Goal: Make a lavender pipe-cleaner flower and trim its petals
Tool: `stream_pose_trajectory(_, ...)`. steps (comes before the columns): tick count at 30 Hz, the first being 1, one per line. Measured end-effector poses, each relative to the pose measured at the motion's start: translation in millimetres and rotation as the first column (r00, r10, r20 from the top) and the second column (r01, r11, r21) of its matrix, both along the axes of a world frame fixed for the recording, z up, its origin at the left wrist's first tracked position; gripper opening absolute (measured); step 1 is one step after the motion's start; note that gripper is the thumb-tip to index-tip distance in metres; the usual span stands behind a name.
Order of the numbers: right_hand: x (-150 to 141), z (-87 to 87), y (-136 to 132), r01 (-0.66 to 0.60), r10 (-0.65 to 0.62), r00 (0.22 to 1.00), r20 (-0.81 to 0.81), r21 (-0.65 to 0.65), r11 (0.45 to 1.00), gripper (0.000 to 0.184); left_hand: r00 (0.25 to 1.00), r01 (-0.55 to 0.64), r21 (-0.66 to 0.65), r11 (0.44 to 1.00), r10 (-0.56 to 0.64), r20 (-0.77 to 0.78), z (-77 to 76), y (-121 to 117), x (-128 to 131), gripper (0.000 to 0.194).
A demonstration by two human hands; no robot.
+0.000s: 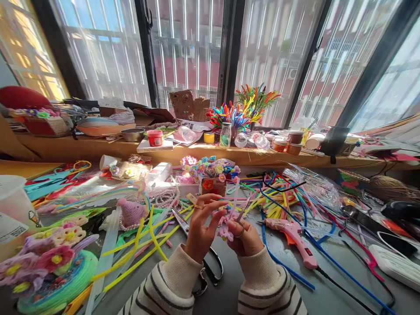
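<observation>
My left hand (pixel 201 227) and my right hand (pixel 244 238) meet above the grey table (pixel 236 288), both pinching a small pink pipe-cleaner flower (pixel 226 229) with a thin pink stem rising from it. My left fingertips grip its upper part; my right hand holds it from below, and a slim metal tool (pixel 243 213) sticks up from that hand. Both sleeves are cream with dark stripes. Black-handled scissors (pixel 210 267) lie on the table just under my left wrist.
A pink glue gun (pixel 295 236) lies right of my hands, its cord trailing off. Loose coloured pipe cleaners (pixel 282 197) spread across the table. A pot of small flowers (pixel 211 175) stands behind; finished flowers (pixel 49 258) sit at front left. Jars line the sill (pixel 249 155).
</observation>
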State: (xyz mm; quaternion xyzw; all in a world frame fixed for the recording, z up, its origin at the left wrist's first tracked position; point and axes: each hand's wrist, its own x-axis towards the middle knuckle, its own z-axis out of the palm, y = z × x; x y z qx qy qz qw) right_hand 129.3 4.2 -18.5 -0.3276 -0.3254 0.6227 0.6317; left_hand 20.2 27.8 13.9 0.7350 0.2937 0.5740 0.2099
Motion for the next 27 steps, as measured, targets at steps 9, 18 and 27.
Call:
stream_pose_trajectory(9,2.2,5.8,1.1,0.324,-0.319,0.916,0.244,0.020,0.946,0.031,0.933,0.350,-0.582,0.734,-0.219,0.284,2.2,0.3,2.9,0.021)
stream_pose_trajectory(18,1.5,-3.7,3.4,0.476,-0.522,0.750,0.407,0.217,0.852,0.031,0.930,0.365,-0.640,0.676,-0.299,0.215,-1.8,1.7,4.5,0.020)
stream_pose_trajectory(27,0.9,3.7,-1.1,0.453,-0.500,0.772,0.393,0.211,0.866,0.030,0.913,0.400,-0.630,0.666,-0.350,0.211,3.8,1.1,4.2,0.018)
